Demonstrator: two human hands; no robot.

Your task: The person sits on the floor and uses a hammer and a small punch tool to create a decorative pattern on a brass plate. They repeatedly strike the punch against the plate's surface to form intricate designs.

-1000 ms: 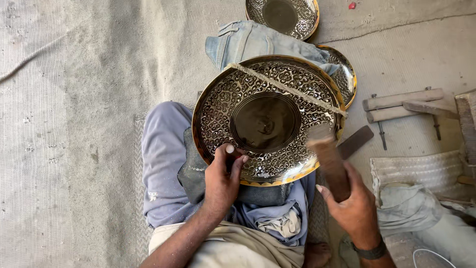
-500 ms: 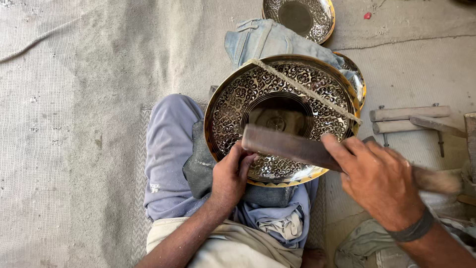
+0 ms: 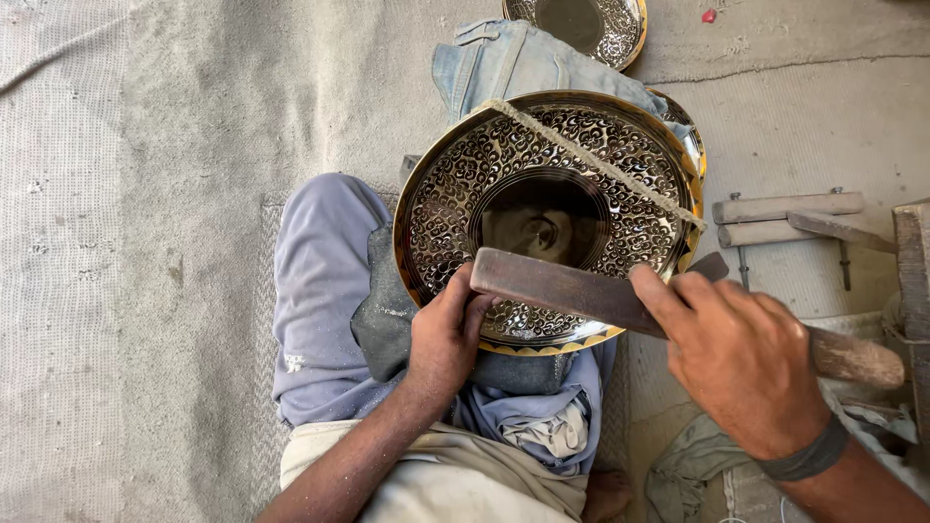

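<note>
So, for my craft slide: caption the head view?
Left hand steadies an engraved brass tray; right hand holds a wooden mallet across it.

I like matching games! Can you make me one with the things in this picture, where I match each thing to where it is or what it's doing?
Things:
1. engraved metal plate
2. wooden mallet
3. left hand
4. wooden clamp

Places:
A. lying on the floor at the right
B. gripped by the right hand, held across the plate
C. resting on the person's lap, a cord across it
D. at the plate's lower rim, under the mallet's head

Pairs: 1-C, 2-B, 3-D, 4-A
</note>
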